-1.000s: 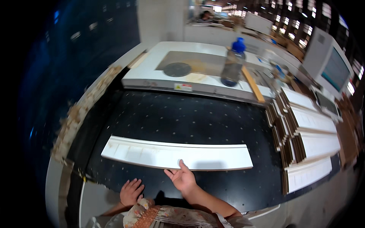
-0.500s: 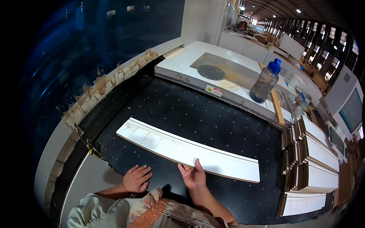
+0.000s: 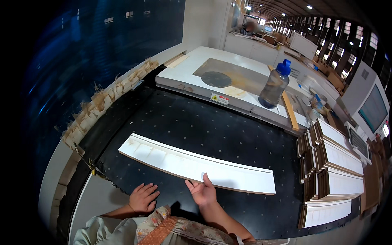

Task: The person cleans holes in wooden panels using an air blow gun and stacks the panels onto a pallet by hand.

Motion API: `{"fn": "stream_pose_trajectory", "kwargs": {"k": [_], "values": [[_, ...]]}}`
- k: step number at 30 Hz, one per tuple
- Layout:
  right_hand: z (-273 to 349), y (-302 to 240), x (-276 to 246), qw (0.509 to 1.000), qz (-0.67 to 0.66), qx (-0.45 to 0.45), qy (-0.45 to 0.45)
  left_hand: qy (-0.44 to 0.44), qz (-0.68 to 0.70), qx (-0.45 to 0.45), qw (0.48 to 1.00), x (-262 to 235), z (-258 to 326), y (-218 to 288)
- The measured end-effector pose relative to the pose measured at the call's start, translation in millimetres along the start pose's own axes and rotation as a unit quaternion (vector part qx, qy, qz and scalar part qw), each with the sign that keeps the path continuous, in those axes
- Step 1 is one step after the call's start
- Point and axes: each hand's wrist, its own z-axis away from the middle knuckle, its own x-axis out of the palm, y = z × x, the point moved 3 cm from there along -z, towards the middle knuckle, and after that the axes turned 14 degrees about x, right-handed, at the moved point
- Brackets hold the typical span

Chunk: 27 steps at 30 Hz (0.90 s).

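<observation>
A long white panel strip (image 3: pixel 196 166), gently curved, with a groove along its far side and a brown edge, lies across the black table in front of me. My right hand (image 3: pixel 203 192) grips its near edge right of the middle, thumb on the top face and fingers at the underside. Faint brownish marks show toward the panel's left end. At the table's near left edge, my left hand (image 3: pixel 143 198) rests palm down with its fingers stretched out, apart from the panel and holding nothing.
Stacks of similar white strips (image 3: pixel 343 179) stand at the right. Beyond the black studded table (image 3: pixel 179 110) is a white machine bed (image 3: pixel 175 81) bearing a blue-capped bottle (image 3: pixel 274 85) and a wooden strip (image 3: pixel 289 110). Dark blue glazing (image 3: pixel 122 41) rises at left; a monitor (image 3: pixel 372 110) stands far right.
The view has shifted slightly, moving the surroundings left in the picture. Against the table, the panel's left end has come a little nearer me. Both hands keep their poses.
</observation>
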Motion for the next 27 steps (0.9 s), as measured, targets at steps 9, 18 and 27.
{"fn": "stream_pose_trajectory", "kwargs": {"k": [9,18,27], "values": [[1.8,0.3,4.1,1.000,0.014,-0.004,-0.005,-0.020,-0.001,0.008,1.000,1.8,2.1,-1.9],[0.6,-0.1,2.1,1.000,0.031,-0.003,0.005,0.001,0.003,0.006,1.000,0.2,-0.4,-1.0],[1.3,0.1,4.7,0.999,0.042,-0.009,0.028,0.004,0.001,0.008,1.000,0.4,1.3,-1.6]]}}
